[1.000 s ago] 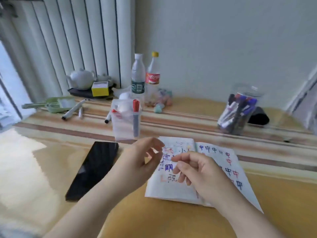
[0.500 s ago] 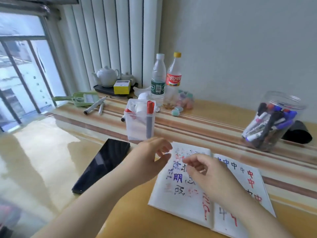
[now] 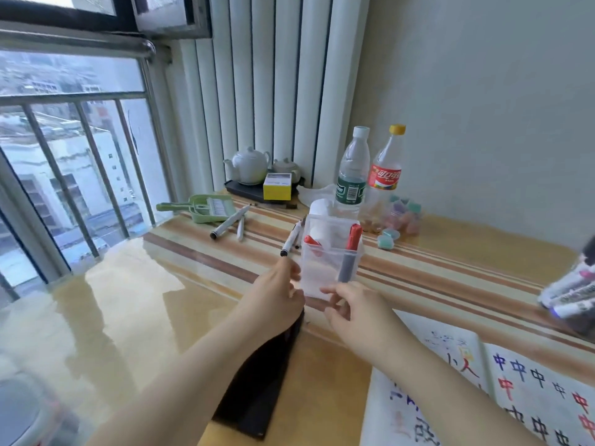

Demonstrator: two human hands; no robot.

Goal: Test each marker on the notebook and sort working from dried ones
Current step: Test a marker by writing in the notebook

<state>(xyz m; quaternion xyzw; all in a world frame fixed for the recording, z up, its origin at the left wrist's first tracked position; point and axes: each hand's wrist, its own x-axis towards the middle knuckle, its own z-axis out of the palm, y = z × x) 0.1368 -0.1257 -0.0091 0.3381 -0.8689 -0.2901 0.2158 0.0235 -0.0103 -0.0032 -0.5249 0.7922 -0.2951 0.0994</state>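
Both hands, left [image 3: 277,297] and right [image 3: 351,309], reach for the cup [image 3: 331,252] at 12 o'clock, fingers spread, seemingly holding nothing. Best to pinch the marker [image 3: 350,252] near its cap; notebook [image 3: 483,397] waits at 4 o'clock.

Left hand: the left hand [image 3: 277,300] reaches to the clear plastic cup [image 3: 328,252], fingertips at its near left side, fingers loosely bent.
Right hand: the right hand [image 3: 357,313] has its fingers [image 3: 331,291] at the cup's near base; contact is unclear.
Cup: just beyond the fingertips, holding a red-capped marker [image 3: 349,255] upright.
Loose markers: two [image 3: 230,222] beyond the left fingers, another [image 3: 291,238] just past them.
Notebook: the notebook [image 3: 483,391] lies open, near side of the right wrist.
Phone: a black phone [image 3: 257,391] under the left wrist.
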